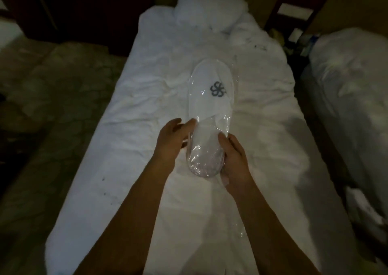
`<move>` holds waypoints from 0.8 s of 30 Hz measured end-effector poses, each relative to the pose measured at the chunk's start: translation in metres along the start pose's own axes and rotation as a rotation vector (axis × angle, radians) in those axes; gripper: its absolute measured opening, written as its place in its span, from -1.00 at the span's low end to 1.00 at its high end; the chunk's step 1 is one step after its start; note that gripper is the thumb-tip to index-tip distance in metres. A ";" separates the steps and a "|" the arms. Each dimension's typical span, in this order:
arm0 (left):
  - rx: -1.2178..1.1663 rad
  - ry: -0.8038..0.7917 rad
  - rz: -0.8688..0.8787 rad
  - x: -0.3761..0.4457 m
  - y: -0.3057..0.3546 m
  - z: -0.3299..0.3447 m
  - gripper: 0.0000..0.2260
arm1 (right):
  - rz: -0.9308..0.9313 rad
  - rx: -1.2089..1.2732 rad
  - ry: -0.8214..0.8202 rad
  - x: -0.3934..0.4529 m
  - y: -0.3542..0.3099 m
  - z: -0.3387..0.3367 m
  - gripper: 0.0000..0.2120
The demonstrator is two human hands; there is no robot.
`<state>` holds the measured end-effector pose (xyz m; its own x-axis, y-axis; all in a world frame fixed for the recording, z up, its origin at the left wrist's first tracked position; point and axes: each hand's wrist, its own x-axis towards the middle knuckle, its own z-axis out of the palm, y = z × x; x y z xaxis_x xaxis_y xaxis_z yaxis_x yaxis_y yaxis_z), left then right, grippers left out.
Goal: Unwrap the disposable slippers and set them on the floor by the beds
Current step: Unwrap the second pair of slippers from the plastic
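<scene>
A white disposable slipper pack (211, 104) with a dark looped logo is sealed in clear plastic wrap and held above the white bed (130, 111), toe pointing away from me. My left hand (172, 140) grips the wrap at the heel end's left side. On the heel's right side, my right hand (233, 159) holds the pack with the thumb on top. Whether the wrap holds one slipper or a pair is not visible.
A white pillow (210, 8) lies at the head of the bed. A second bed (352, 98) with white bedding stands to the right across a narrow dark gap. Patterned carpet floor (54, 115) runs along the left. Dark furniture stands at the back.
</scene>
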<state>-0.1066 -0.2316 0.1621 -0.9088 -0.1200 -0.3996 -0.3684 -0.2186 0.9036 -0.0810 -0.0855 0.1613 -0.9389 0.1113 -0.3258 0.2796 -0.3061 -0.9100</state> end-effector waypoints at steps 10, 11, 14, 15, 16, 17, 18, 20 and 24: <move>-0.080 -0.246 0.189 -0.017 0.073 0.001 -0.71 | -0.261 -0.245 -0.021 0.007 -0.061 0.031 -0.73; -0.075 -0.232 0.224 -0.016 0.077 0.002 -0.71 | -0.340 -0.382 0.047 0.009 -0.063 0.034 -0.69; 0.035 -0.165 0.306 -0.013 0.088 0.005 -0.75 | -0.720 -0.863 0.296 0.006 -0.067 0.038 -0.59; 0.071 -0.140 0.324 -0.012 0.091 0.006 -0.76 | -0.877 -1.003 0.348 0.004 -0.067 0.040 -0.60; 0.098 -0.116 0.331 -0.010 0.094 0.007 -0.77 | -1.003 -1.113 0.390 0.001 -0.066 0.043 -0.61; 0.107 -0.100 0.335 -0.010 0.097 0.008 -0.77 | -1.083 -1.183 0.420 -0.001 -0.066 0.046 -0.62; 0.109 -0.089 0.330 -0.009 0.099 0.010 -0.77 | -1.127 -1.222 0.428 -0.004 -0.065 0.050 -0.66; 0.104 -0.089 0.323 -0.010 0.103 0.012 -0.83 | -1.168 -1.243 0.362 -0.010 -0.062 0.056 -0.72; 0.067 -0.109 0.357 -0.012 0.103 0.015 -0.80 | -1.098 -1.275 0.198 -0.020 -0.040 0.060 -0.71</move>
<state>-0.1365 -0.2381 0.2622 -0.9965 -0.0729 -0.0418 -0.0330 -0.1175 0.9925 -0.0856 -0.1317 0.2198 -0.7757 -0.1238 0.6188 -0.3740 0.8800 -0.2927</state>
